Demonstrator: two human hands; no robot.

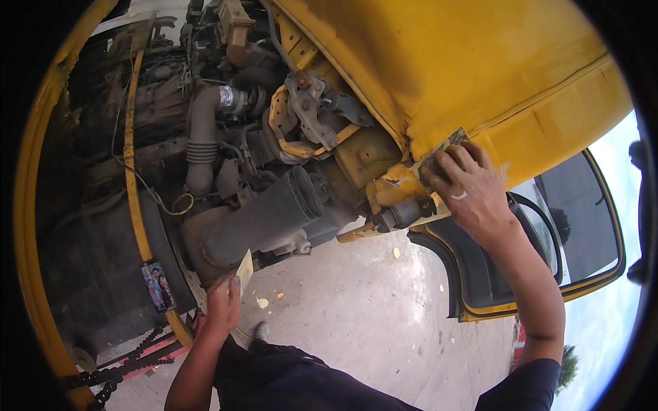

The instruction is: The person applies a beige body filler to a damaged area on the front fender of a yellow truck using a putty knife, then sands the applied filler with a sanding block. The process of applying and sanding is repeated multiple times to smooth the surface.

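Observation:
My right hand (466, 181), fingers bent, presses a flat greyish piece (454, 139) against the lower corner of a yellow vehicle cab panel (507, 82). Pale smears mark the paint around it, and the fingers hide most of the piece, so its kind is unclear. Lower down on the left, my left hand (223, 301) is closed on a thin pale-yellow flat piece (244, 272) that points upward. That hand is below a wide black air duct (264, 219) and touches nothing else I can make out.
Left of the cab lie the exposed engine parts, with a ribbed grey hose (202, 137) and a yellow metal bar (131, 151). A phone (158, 286) rests against the bar. An open yellow door (548, 233) hangs at the right. Pale scraps (262, 303) dot the concrete floor (356, 294).

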